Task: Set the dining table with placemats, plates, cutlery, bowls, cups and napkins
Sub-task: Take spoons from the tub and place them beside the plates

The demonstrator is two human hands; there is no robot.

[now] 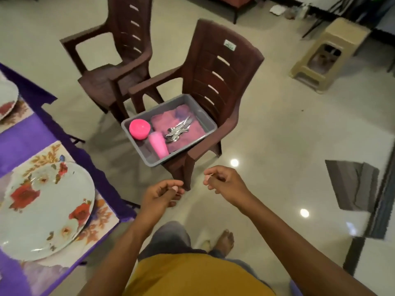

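both hands, left point(159, 194) and right point(222, 181), grip loosely curled, empty, near grey tub point(205, 116)

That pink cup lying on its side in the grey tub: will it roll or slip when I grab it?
The pink cup looks like thin plastic, so probably light and stiff. Lying on its side and tapered, it may roll in a curve if nudged, though the grey tub wall and the pink bowl beside it should limit that. Its smooth surface might be slightly slippery.
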